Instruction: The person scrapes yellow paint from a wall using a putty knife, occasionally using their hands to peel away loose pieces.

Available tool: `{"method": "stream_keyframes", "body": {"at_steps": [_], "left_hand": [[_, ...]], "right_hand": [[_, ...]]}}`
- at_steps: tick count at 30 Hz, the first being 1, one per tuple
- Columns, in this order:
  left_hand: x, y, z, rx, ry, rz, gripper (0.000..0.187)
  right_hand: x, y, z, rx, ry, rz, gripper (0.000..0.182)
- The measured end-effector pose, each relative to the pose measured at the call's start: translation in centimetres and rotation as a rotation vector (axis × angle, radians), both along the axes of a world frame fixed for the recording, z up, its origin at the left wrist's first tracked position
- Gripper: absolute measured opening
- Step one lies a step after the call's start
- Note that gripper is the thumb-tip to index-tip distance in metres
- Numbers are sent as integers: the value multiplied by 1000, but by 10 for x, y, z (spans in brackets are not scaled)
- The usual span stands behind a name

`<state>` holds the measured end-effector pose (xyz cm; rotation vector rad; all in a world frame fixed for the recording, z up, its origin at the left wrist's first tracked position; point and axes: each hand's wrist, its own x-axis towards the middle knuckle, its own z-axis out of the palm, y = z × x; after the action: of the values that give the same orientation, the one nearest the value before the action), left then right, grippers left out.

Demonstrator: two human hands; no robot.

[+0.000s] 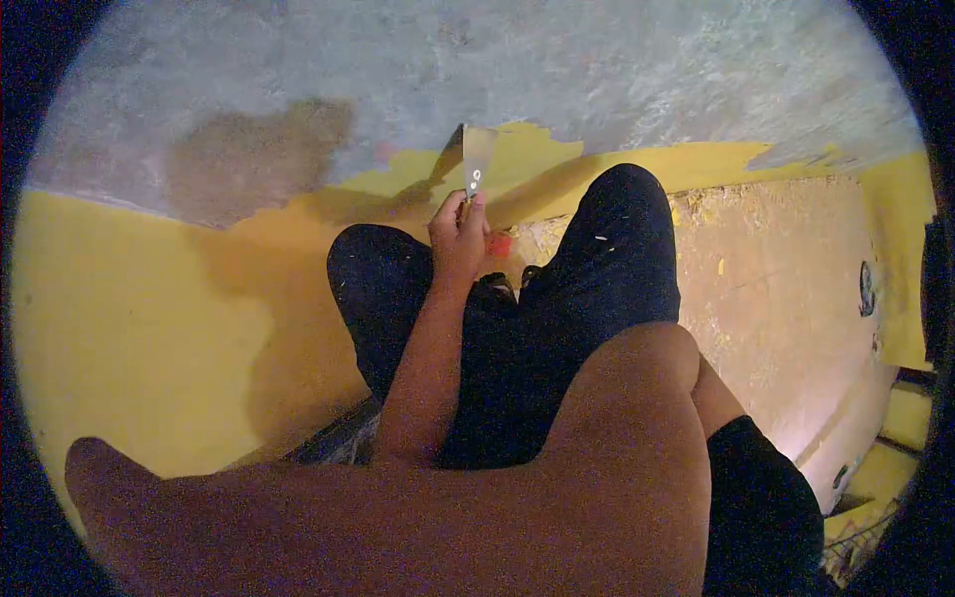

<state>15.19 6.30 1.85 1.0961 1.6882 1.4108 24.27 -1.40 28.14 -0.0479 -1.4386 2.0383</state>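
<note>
My left hand (459,235) is closed around a putty knife (478,154), thumb on the right side. The broad metal blade points up, overlapping a yellow painted patch of wall (537,144) with ragged edges. My fingers cover most of the knife's handle. Close to the camera, my bent right arm (428,517) crosses the lower view, its elbow toward the right. A rounded part of my right hand (104,463) seems to show at the lower left edge; its fingers are hidden. Both my knees, in black trousers, frame the left hand.
Above the yellow, the wall is mottled grey-blue (557,60). Pale chips lie on the floor (766,289) along the wall's foot, and some on my trousers (627,229). A small red thing (499,245) lies between my knees. A dark object (866,289) is at the far right.
</note>
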Motion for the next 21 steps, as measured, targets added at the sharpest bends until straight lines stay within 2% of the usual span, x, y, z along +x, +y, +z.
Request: {"method": "stream_keyframes", "body": {"at_steps": [6,8,9,11,15,17,21], "left_hand": [[0,0,-4,-36,36,44,22],[-8,0,-10,-65,300,113,24],[-10,-2,-15,-63,305,122,24],[-8,-9,-12,95,564,221,25],[-6,-9,-5,112,531,189,24],[0,-10,-1,39,419,180,22],[-6,-13,7,8,410,123,22]], "right_hand": [[7,-1,-8,2,-55,-48,38],[5,-1,-7,8,-56,-44,39],[3,-1,-7,11,-54,-37,39],[-3,-2,-7,9,-48,-14,39],[-7,-3,-7,2,-54,-10,39],[-3,-1,-8,0,-70,-16,40],[5,0,-7,-11,-96,-50,40]]}}
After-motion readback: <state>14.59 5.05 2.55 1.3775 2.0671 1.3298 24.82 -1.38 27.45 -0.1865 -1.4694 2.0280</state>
